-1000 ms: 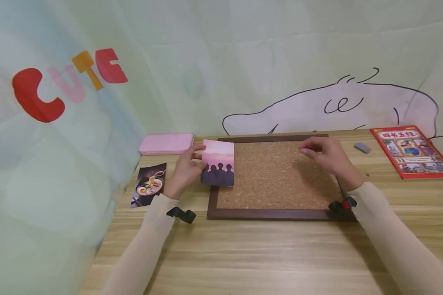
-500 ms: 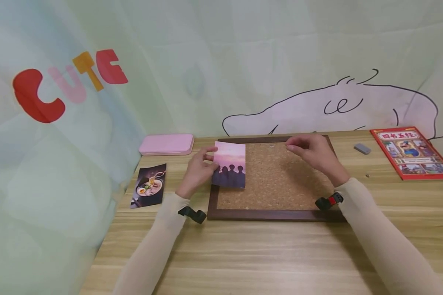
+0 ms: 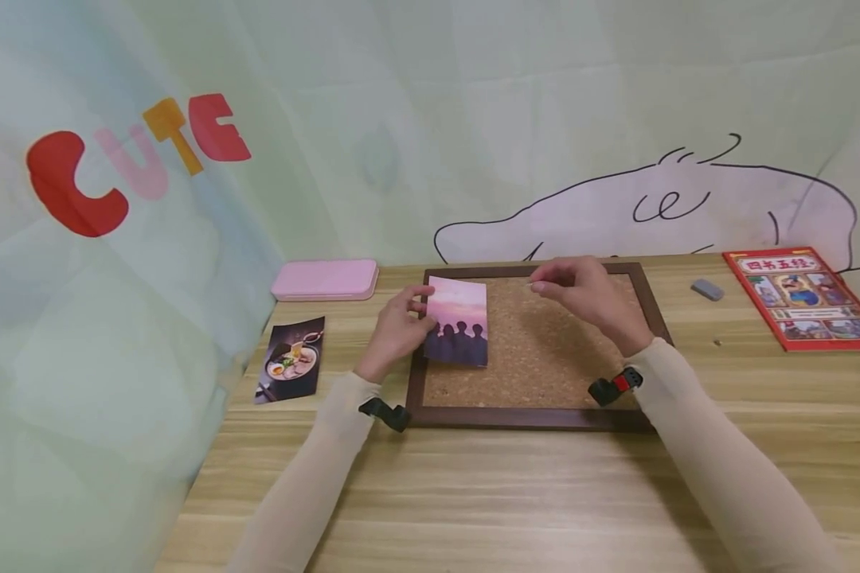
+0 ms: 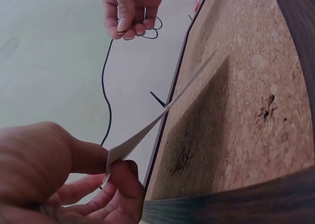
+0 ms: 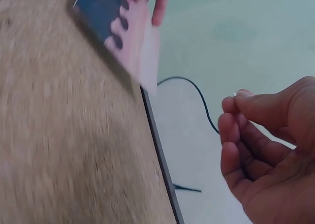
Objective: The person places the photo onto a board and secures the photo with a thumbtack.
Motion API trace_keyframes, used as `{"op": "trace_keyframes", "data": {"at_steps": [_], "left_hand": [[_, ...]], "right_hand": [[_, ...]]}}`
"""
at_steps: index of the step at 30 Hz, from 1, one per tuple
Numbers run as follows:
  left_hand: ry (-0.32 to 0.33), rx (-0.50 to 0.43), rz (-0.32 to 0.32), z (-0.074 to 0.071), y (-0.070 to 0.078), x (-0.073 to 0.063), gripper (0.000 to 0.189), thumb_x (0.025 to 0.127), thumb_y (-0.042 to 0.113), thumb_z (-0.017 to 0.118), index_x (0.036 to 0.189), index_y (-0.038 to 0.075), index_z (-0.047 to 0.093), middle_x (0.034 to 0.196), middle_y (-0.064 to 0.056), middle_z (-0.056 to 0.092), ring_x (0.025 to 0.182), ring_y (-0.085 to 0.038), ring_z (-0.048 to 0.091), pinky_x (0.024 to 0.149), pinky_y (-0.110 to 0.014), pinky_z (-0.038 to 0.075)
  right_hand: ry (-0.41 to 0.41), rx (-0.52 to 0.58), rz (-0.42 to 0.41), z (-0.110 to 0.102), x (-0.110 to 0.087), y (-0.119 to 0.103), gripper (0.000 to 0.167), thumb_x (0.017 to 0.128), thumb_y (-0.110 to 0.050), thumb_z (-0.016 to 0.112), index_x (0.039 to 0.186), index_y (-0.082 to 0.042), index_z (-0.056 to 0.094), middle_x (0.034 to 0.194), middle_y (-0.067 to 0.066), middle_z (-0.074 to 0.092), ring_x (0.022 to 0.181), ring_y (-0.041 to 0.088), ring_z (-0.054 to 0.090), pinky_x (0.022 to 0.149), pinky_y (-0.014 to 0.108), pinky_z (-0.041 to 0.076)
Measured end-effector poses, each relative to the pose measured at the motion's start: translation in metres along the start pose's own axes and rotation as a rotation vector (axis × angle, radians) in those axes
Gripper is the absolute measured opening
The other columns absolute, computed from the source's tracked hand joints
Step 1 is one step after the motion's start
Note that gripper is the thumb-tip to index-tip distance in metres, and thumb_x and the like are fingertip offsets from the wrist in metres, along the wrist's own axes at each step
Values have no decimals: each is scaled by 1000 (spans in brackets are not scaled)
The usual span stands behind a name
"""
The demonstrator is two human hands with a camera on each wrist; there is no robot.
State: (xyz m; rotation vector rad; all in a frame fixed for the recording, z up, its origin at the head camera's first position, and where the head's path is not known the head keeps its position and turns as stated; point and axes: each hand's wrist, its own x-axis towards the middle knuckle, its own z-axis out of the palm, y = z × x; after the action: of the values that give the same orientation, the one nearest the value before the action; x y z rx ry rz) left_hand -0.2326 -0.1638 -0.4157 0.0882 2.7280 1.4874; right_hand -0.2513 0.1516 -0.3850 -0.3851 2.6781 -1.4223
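Observation:
My left hand pinches a photo print by its left edge, thumb on the front. The print shows dark silhouettes against a pink sky. It overlaps the upper left of a brown-framed corkboard; in the left wrist view the photo appears edge-on, tilted above the cork with a shadow under it. Over the top middle of the board, my right hand pinches a tiny shiny thumbtack between thumb and forefinger, its other fingers curled. Most of the tack is hidden by the fingertips.
A ramen photo lies left of the board, with a pink case behind it. To the right are a grey eraser, a tiny dark object and a red book. A fabric backdrop rises behind the table.
My left hand has carried the photo rightward, farther over the corkboard. The right hand has moved left toward it, still pinching the thumbtack.

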Motion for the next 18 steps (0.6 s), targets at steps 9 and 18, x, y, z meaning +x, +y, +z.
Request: {"op": "trace_keyframes", "data": {"at_steps": [9,18], "left_hand": [[2,-37,0,8,0,3,51,94,1,70,144,7,62,118,-24,71,72,-15,60,65,-23,49],[15,34,-4,12,-1,4,49,94,3,72,142,7,64,119,-21,72,73,-16,61,65,-23,49]], "right_hand": [[-115,66,63,21,15,-11,24,106,-20,69,123,-4,75,118,12,72,106,27,63,91,36,50],[-160,96,35,38,26,-15,21,105,-14,70,121,-2,77,111,12,74,100,27,63,90,44,53]]}}
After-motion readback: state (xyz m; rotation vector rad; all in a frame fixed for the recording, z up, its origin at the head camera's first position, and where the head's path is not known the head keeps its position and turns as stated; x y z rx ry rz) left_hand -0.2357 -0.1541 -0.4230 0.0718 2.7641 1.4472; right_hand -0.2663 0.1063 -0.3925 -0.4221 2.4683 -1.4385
